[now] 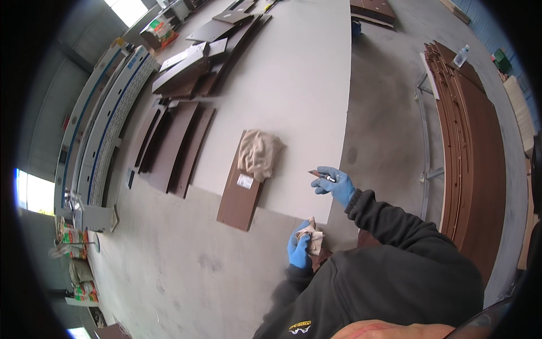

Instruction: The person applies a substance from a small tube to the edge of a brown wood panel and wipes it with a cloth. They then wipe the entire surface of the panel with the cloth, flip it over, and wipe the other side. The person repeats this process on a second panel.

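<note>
Your gloved left hand [299,252] is closed around a crumpled beige rag [314,240]; your right hand [337,187], ahead and to its right, pinches a slim pen-like tool [322,175], exact kind unclear. The brown panel [240,202] lies left of both hands, touching neither, its near end overhanging the pale tabletop [305,107] and a bunched cloth [259,155] on its far end. In my judgement, a bump to that overhang could shift the panel, and a loose right-hand grip could drop the tool and scratch the finish.

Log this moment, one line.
left blue-gloved hand holds crumpled beige cloth | right blue-gloved hand holds slim pointed tool | rectangular brown panel under tan cloth
</note>
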Tool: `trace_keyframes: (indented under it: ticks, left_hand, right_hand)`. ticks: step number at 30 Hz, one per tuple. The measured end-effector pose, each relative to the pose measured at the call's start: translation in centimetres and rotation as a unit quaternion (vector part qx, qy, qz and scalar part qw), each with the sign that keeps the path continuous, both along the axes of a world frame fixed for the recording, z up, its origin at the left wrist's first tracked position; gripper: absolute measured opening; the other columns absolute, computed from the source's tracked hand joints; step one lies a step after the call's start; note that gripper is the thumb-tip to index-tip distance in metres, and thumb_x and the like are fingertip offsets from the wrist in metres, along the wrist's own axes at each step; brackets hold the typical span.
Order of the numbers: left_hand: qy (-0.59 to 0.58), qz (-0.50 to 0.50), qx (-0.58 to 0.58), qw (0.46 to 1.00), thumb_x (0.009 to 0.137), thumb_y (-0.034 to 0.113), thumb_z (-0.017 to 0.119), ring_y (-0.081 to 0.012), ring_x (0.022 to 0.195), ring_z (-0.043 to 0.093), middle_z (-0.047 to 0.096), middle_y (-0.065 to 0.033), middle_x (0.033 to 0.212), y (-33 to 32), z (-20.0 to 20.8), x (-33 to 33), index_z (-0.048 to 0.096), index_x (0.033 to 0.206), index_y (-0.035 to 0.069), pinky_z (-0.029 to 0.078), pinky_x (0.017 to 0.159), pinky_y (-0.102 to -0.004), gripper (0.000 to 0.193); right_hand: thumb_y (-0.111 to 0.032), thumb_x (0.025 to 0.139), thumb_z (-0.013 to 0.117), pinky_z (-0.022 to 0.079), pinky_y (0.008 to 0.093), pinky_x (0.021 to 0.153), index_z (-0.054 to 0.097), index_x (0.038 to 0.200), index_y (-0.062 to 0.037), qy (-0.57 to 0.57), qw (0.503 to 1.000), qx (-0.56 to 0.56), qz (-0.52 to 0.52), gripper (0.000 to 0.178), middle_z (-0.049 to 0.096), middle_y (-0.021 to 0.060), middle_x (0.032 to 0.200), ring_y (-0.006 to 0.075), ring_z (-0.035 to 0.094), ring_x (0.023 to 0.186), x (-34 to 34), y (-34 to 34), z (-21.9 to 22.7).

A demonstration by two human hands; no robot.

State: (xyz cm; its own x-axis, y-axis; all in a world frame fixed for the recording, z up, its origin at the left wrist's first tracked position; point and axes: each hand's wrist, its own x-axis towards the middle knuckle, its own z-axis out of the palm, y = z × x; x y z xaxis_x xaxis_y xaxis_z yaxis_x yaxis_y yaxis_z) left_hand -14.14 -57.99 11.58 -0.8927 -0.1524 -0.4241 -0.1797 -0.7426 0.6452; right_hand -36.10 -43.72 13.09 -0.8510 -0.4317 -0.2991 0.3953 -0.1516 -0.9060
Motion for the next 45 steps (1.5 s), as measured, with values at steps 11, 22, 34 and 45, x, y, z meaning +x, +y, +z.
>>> trace_keyframes:
  ticks: [11, 22, 34, 45]
  left_hand:
    - [0.052, -0.001, -0.123, 0.991, 0.105, 0.009, 0.059, -0.0242, 0.104, 0.071, 0.073, -0.0148, 0.117, 9.0, 2.2, -21.7, 0.059, 0.139, -0.010, 0.055, 0.099, -0.0347, 0.039]
    - [0.128, -0.035, -0.153, 0.979, 0.106, 0.027, 0.063, -0.0107, 0.079, 0.064, 0.074, -0.0124, 0.110, 25.9, 6.1, -44.3, 0.054, 0.149, -0.012, 0.051, 0.068, -0.0216, 0.058]
    - [0.113, 0.009, -0.136, 0.984, 0.107, 0.018, 0.060, -0.0212, 0.110, 0.070, 0.067, -0.0211, 0.141, 26.4, 0.7, -71.4, 0.059, 0.143, -0.010, 0.056, 0.094, -0.0317, 0.046]
    - [0.111, -0.035, -0.031, 0.993, 0.105, 0.028, 0.066, -0.0114, 0.078, 0.060, 0.068, -0.0078, 0.102, 19.2, 1.8, -99.7, 0.065, 0.132, -0.008, 0.049, 0.080, -0.0241, 0.046]
  right_hand:
    - [-0.024, 0.112, 0.061, 0.060, 0.0363, 0.099, 0.050, 0.156, 0.0020, 0.041, 0.994, -0.071, 0.067, 0.052, 0.072, 0.0148, 0.130, 0.0205, 0.072, 0.112, -17.1, 11.3, 2.9]
    - [0.002, 0.106, 0.053, 0.060, 0.0351, 0.096, 0.038, 0.164, 0.0020, 0.277, 0.959, -0.039, 0.047, 0.060, 0.070, 0.0195, 0.133, 0.0193, 0.073, 0.104, -37.5, 28.0, 9.5]
    - [0.002, 0.105, 0.056, 0.061, 0.0330, 0.093, 0.055, 0.145, 0.0059, 0.203, 0.978, -0.042, -0.018, 0.040, 0.072, 0.0178, 0.127, 0.0177, 0.074, 0.101, -61.7, 30.5, 7.9]
    - [-0.011, 0.109, 0.059, 0.062, 0.0341, 0.081, 0.056, 0.144, 0.0005, -0.207, 0.967, -0.049, -0.144, 0.036, 0.076, 0.0182, 0.118, 0.0191, 0.076, 0.093, -90.7, 28.3, -0.5]
